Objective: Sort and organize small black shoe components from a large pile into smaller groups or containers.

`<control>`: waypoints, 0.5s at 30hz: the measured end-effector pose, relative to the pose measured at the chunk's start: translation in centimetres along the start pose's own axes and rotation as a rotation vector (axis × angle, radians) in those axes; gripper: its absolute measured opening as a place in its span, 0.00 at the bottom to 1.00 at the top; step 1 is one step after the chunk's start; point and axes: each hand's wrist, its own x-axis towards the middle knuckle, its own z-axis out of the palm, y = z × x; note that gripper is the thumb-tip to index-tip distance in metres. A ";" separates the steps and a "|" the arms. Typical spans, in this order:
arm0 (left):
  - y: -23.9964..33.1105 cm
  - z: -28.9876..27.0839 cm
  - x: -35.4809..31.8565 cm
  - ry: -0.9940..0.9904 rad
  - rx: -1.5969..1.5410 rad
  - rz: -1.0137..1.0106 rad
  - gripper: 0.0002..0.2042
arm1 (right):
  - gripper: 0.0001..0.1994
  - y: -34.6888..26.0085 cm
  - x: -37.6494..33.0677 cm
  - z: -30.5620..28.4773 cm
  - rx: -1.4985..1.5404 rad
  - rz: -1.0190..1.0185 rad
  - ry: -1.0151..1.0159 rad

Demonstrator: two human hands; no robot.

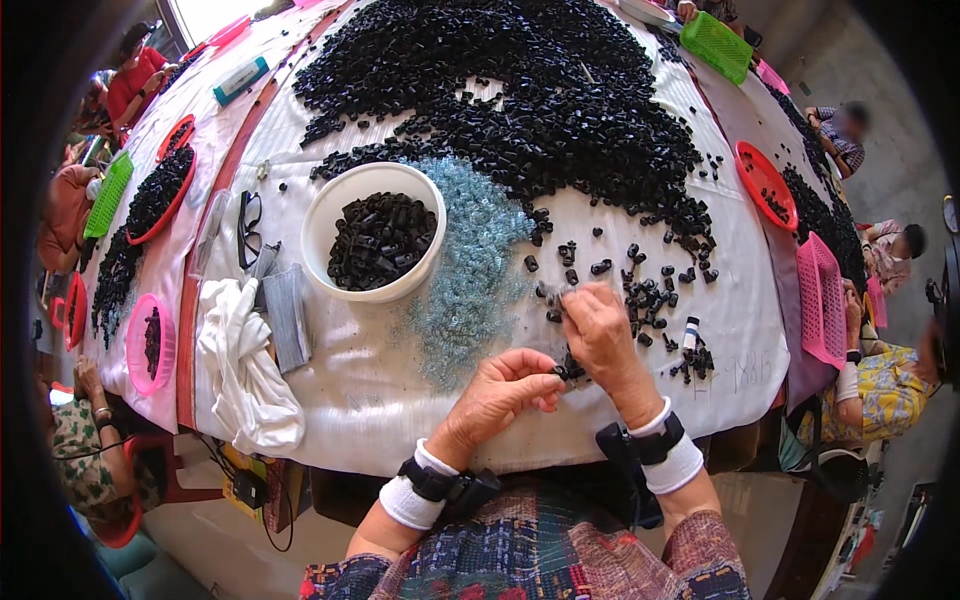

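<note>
My left hand (505, 393) is closed in a pinch near the table's front edge. Small black parts (568, 369) lie right at its fingertips, and I cannot tell whether any is held. Just to the right, my right hand (607, 338) has its fingers curled together, a little blurred at the tips, so what they hold is hidden. Loose black plastic pieces (645, 297) are scattered beyond and beside it. Left of my hands spreads a heap of small clear bluish pieces (465, 270). A white bowl (322, 203) holding dark assembled-looking parts (380, 240) stands beside that heap.
A large pile of black pieces (510, 90) covers the table's far part. Eyeglasses (250, 228), a white cloth (240, 370) and a grey folded item (287, 318) lie at left. A small white-and-dark tube (690, 334) stands at right. Other people sit with coloured baskets and trays (766, 187).
</note>
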 end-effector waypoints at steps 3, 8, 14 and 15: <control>-0.1 0.0 -0.1 0.004 0.000 0.000 0.07 | 0.07 -0.8 -2.1 -0.9 0.027 0.005 -0.065; -0.1 0.2 -0.1 0.010 0.021 0.022 0.07 | 0.11 -0.7 -4.0 -2.4 0.112 0.036 0.043; -0.2 -0.1 -0.1 -0.008 -0.008 0.047 0.07 | 0.11 0.2 -2.3 -2.6 0.112 0.168 0.122; -0.2 0.0 0.0 -0.009 -0.007 0.046 0.07 | 0.11 0.2 -2.0 -2.4 0.113 0.163 0.144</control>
